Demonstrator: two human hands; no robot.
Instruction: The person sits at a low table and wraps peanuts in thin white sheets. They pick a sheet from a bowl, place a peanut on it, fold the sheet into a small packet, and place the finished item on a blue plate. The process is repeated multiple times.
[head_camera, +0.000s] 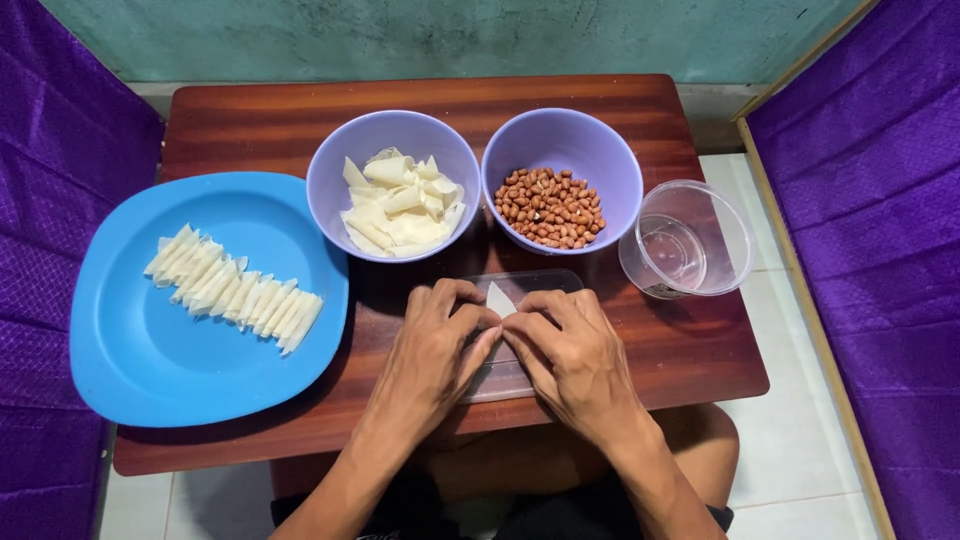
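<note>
White and thin, a small wrapper piece (499, 299) sits between the person's fingertips on a clear plastic board (545, 281) at the table's (600, 100) near-middle; its tip points away from the person, its long axis running near to far. The left hand (437, 342) and right hand (568, 350) lie palm down, fingers bent inward, both pinching the piece from either side, forearms angling in from below. Beyond them, a lilac bowl (335, 165) holds loose white wrapper pieces and a second lilac bowl (618, 160) holds peanuts (550, 207). At right stands a clear plastic cup (690, 240). At left, a blue plate (150, 340) carries a row of rolled wrappers (235, 288).
</note>
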